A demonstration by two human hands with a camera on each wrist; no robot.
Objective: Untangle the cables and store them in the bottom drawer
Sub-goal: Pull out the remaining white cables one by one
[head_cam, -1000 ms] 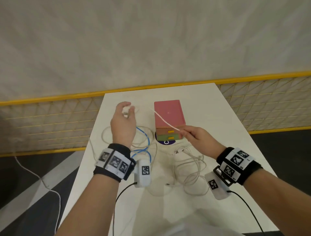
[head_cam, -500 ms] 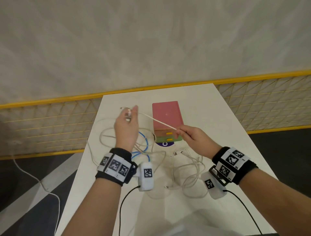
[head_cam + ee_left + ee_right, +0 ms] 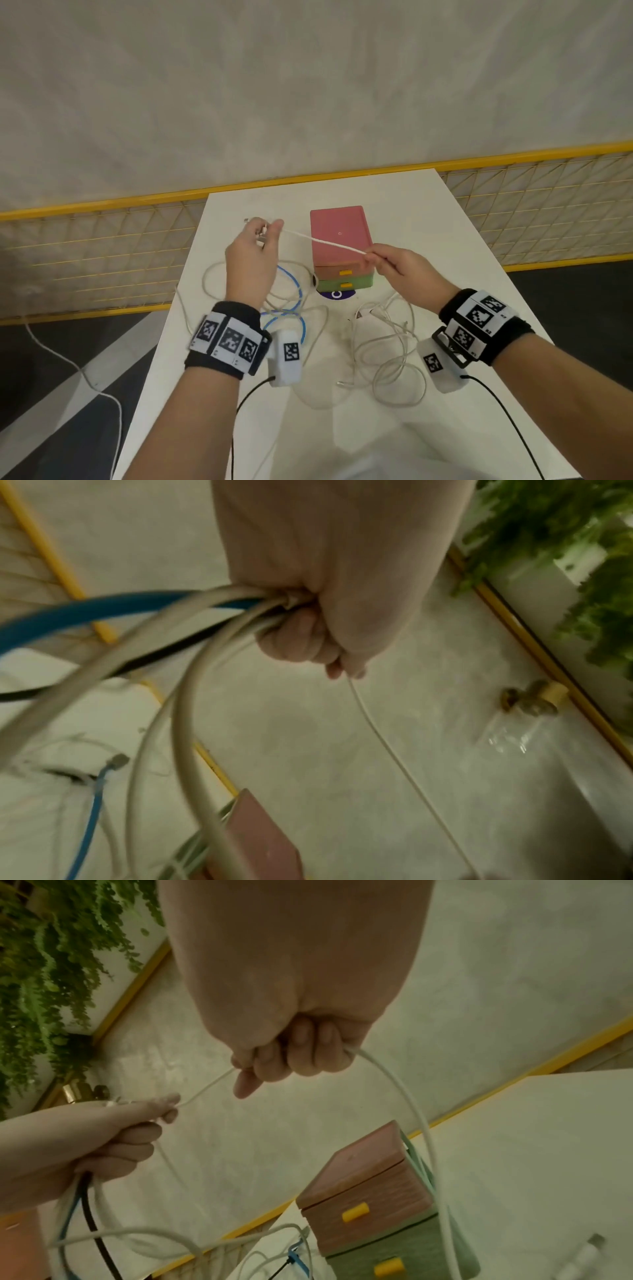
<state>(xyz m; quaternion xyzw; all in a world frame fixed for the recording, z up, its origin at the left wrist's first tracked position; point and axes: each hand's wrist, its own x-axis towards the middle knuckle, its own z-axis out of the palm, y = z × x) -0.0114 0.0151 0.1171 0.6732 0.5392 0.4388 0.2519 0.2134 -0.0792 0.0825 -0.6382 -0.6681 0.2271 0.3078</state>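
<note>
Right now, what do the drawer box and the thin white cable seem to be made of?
Drawer box: probably matte plastic; flat pink and green colours, moulded yellow handles. White cable: likely a smooth plastic or rubber sheath; it stretches thin and straight between the left hand and right hand.

Both bare forearms carry a black fabric wristband faced with white square-coded marker tiles, each with a white tagged camera pod trailing a thin black lead.
</note>
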